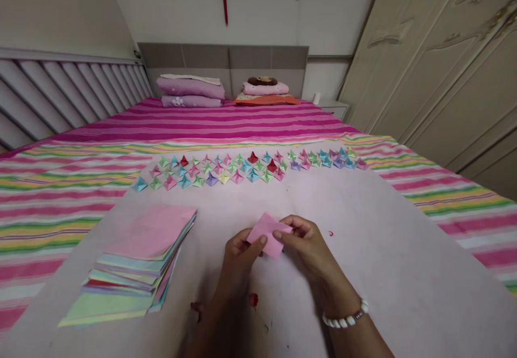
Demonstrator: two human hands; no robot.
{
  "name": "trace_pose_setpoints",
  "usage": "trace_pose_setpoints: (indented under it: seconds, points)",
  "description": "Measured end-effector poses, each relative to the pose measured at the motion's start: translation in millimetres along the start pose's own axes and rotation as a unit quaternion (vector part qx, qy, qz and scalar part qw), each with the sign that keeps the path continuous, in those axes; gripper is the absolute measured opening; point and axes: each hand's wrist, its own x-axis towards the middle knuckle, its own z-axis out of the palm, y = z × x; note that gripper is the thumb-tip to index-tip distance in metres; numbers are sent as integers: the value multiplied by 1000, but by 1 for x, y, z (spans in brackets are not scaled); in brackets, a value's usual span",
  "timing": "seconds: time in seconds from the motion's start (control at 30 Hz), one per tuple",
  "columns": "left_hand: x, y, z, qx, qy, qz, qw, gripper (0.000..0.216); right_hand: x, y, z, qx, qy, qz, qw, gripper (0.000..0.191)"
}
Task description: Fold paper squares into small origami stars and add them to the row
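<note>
White-bead bracelet (343, 323), one, on the right wrist. Left hand (241, 250) and right hand (309, 239), fingers of each pinching one pink paper (264, 225) by opposite sides, over the worktop (363, 250). Paper stack (151, 231), mixed colours, pink uppermost, to the left. Folded paper pieces (211, 179), multicoloured, in rows toward the far edge. Beyond: striped bedspread (250, 124), headboard (202, 56).

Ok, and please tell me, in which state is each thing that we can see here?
Pink paper, looks folded, held between left hand and right hand
Paper stack, lying loose, edges uneven
Small paper shapes, folded, set in rows
White bracelet, worn
Striped bedsheet, spread out
Purple bedding, folded, piled
Wardrobe doors, look shut
</note>
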Motion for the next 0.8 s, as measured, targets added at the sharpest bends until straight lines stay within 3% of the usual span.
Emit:
trace_pose_setpoints:
  seconds: [0.17, 0.37, 0.5, 0.63, 0.8]
  points:
    - [2, -3, -3, -21, -52, -7, 998, 23, -1, -2, 0, -7, -7, -5, 1000, 21]
    - [1, 1, -3, -72, -35, -4, 997, 13, -3, -6, 0, -7, -18, -6, 1000, 11]
    - [1, 1, -3, -86, -78, 14, 993, 18, -4, -8, 2, 3, -24, -28, 999, 14]
    - [2, -2, -2, -14, -23, 33, 999, 17, -4, -7, 1, -5, -47, -28, 998, 14]
    - [2, -2, 0, 3, 9, 46, 999, 16, -5, -6, -2, 4, -61, -17, 998, 30]
